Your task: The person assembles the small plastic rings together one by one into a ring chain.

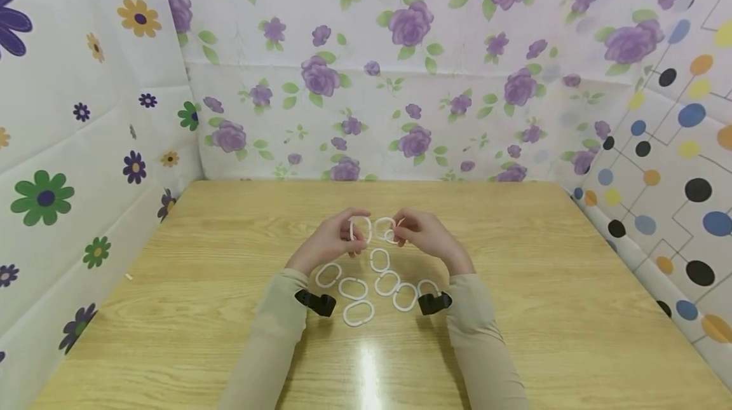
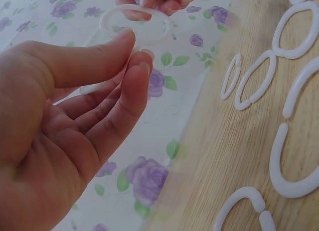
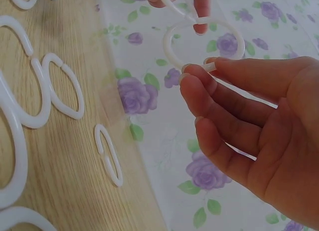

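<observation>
Both hands are raised over the wooden table, facing each other. My left hand (image 1: 332, 238) pinches a white plastic C-shaped link (image 1: 351, 230) between thumb and fingertips. Opposite it, my right hand (image 1: 426, 235) pinches another white link (image 3: 241, 42) by its edge, between thumb and index finger. The two held links are very close together near the middle; I cannot tell whether they are hooked together. In the left wrist view the left hand (image 2: 75, 111) hides most of its own link. The other fingers of the right hand (image 3: 259, 121) are loosely bent.
Several more white links lie on the table (image 1: 200, 334) below the hands, among them one (image 1: 358, 303) near the front and one (image 1: 372, 260) nearest the hands. Some at the right touch or overlap. Flowered cloth (image 1: 366, 111) hangs behind the table, and patterned cloth at both sides.
</observation>
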Available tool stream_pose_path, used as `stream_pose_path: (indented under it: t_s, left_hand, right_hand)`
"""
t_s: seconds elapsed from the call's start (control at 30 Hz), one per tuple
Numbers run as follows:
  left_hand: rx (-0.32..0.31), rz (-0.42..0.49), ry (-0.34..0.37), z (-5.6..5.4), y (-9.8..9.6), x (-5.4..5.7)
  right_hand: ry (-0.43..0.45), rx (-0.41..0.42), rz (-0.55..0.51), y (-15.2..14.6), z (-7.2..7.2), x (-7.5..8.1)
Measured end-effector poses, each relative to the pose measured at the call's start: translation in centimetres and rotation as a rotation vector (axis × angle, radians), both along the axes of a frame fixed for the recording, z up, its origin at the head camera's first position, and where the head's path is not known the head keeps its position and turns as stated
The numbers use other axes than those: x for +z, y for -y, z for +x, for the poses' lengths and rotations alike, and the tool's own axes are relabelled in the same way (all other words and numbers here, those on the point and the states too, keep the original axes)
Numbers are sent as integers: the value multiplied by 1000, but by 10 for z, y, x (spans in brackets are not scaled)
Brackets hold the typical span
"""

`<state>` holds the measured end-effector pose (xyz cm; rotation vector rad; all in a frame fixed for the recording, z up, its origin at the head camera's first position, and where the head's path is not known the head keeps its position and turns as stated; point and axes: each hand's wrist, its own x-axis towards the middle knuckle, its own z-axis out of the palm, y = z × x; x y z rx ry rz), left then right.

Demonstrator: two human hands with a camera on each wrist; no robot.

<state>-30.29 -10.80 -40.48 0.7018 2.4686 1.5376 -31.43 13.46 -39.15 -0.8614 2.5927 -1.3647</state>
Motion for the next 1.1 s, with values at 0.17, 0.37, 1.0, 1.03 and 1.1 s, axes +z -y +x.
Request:
stream_pose_path:
  t_s: [0.17, 0.37, 1.0, 1.03, 1.1]
  left_hand:
    - [0, 18, 12, 1, -1, 2]
    - [-3, 32, 14, 3, -1, 3]
    - [-24, 40, 22, 3, -2, 6]
    - [-28, 32, 20, 3, -3, 6]
    - [-38, 13, 13, 3, -3, 6]
  right_hand:
    - [-2, -7, 7, 2, -1, -1]
    - [14, 2, 18, 7, 11, 12]
    - [-16, 24, -12, 9, 1, 0]
    - [-22, 33, -14, 10, 1, 0]
    - [-34, 52, -13, 11, 0, 0]
